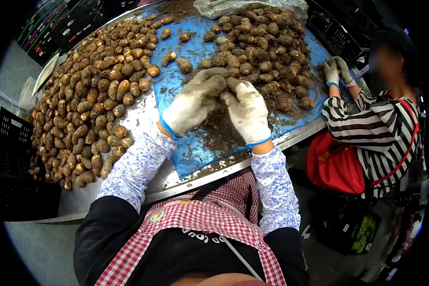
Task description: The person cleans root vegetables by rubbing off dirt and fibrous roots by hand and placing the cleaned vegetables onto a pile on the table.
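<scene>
Both my hands wear dirty white gloves with blue cuffs and meet over a blue plastic sheet [186,155]. My left hand [195,100] has its fingers bent together around something dark and small, mostly hidden. Close beside it, the fingertips of my right hand [247,108] pinch at the same spot. Just beyond them lies a heap of rooty, soil-covered tubers [262,43]. To the left, a wide pile of cleaner brown tubers [86,105] covers the metal table [143,136]. A few loose tubers [184,65] rest on the sheet between the piles.
At the right a person in a striped top [383,128] has gloved hands at the table edge, with a red bag [336,162] beside them. Black crates [14,148] stand at the left and others at the back. A clear plastic bag [207,8] lies behind the heap.
</scene>
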Available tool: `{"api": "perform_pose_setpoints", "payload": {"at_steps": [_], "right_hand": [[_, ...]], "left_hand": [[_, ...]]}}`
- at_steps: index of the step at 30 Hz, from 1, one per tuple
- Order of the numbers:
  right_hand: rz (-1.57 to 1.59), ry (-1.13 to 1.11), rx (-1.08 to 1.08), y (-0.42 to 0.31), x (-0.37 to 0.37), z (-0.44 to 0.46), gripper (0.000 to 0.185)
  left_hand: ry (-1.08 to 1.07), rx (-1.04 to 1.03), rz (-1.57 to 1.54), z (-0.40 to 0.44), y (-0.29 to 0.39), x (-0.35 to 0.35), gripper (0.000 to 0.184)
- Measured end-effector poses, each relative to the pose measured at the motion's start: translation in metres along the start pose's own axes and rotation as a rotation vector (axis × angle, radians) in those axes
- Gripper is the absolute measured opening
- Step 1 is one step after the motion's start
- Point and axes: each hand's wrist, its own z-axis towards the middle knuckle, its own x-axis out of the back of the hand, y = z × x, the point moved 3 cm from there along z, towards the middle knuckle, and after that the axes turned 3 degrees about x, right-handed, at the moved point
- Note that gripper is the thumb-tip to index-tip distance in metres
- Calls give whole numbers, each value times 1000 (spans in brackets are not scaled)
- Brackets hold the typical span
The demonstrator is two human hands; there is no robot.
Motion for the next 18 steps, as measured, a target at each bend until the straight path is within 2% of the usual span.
{"api": "perform_pose_setpoints", "payload": {"at_steps": [1,2,4,7,8,10,11,12,13,16,18], "right_hand": [[181,105,-30,6,-3,-1,16],[351,99,-137,12,-5,-4,9],[172,86,-50,1,7,0,6],[125,101,-237,11,6,9,4],[73,247,-141,30,-1,7,3],[-88,259,-21,30,15,2,7],[-165,276,-100,23,16,0,7],[103,259,-164,27,9,-2,6],[370,241,-230,30,0,-1,7],[266,144,47,-2,-11,9,10],[4,24,191,-11,-19,5,10]], "left_hand": [[-43,61,-13,-2,4,1,37],[-9,80,40,-4,5,2,37],[60,112,145,-7,7,5,36],[95,91,-22,-8,8,9,33],[92,91,-76,-8,11,13,33],[79,-310,741,-5,18,33,33],[127,-167,314,-6,13,39,34],[169,-17,-115,-14,13,29,34],[220,19,-104,-22,19,14,35],[125,19,-51,-25,12,25,36],[15,-47,107,-31,19,32,30]]}}
